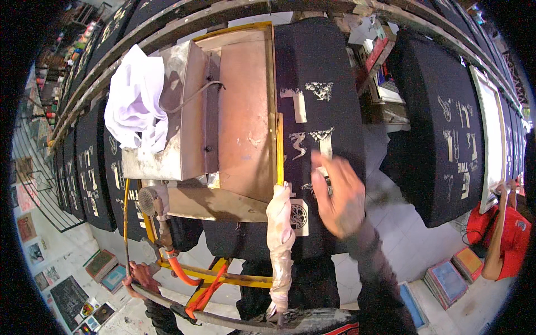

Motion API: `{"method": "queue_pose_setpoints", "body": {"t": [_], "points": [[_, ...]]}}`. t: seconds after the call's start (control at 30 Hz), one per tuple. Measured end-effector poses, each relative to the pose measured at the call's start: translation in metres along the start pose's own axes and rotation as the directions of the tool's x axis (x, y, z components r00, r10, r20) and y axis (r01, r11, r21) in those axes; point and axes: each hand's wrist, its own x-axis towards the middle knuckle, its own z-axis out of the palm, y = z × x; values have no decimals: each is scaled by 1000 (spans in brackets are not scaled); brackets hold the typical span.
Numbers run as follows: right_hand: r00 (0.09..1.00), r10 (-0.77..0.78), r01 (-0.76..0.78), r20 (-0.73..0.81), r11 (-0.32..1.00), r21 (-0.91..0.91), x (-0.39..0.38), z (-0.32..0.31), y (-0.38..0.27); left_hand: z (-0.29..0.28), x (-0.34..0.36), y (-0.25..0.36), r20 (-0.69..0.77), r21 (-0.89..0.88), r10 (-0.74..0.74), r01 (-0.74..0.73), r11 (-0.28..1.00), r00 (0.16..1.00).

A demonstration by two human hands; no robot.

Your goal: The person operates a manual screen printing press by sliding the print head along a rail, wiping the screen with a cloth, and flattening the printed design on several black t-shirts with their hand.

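My left hand (144, 280) is closed around the thin metal bar of a yellow-framed rolling heater. Its metal box (184, 111) stands left of centre, with an orange hose (183, 272) and a valve below it. A crumpled white cloth (137, 100) lies on top of the box. My right hand (339, 198) is over a black shirt (321, 56) with cream printed motifs. Its fingers are stretched out and slightly blurred, with nothing in them; I cannot tell whether they touch the fabric. A cloth-wrapped handle (281, 240) stands between my hands.
More printed black shirts (430, 128) lie in rows on both sides. Wooden rails (223, 12) run along the far side. At the right, a person in a red top (509, 245) holds a white framed screen (491, 128). Stacked frames (446, 282) stand on the floor.
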Motion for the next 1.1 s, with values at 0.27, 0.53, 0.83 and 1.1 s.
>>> {"method": "queue_pose_setpoints", "body": {"t": [0.27, 0.53, 0.83, 1.1], "points": [[956, -256, 294, 144, 818, -495, 88, 50, 56, 3, 1, 0, -115, -27, 23, -26, 999, 993], [950, -244, 311, 194, 769, -558, 91, 45, 51, -41, 14, 2, 325, -95, -49, 84, 992, 944], [943, -217, 326, 252, 757, -566, 77, 34, 43, -6, 0, 2, -76, -50, -35, 32, 998, 996], [944, -290, 330, 157, 804, -494, 89, 19, 57, -5, 1, 5, 156, -38, 9, -3, 999, 988]]}}
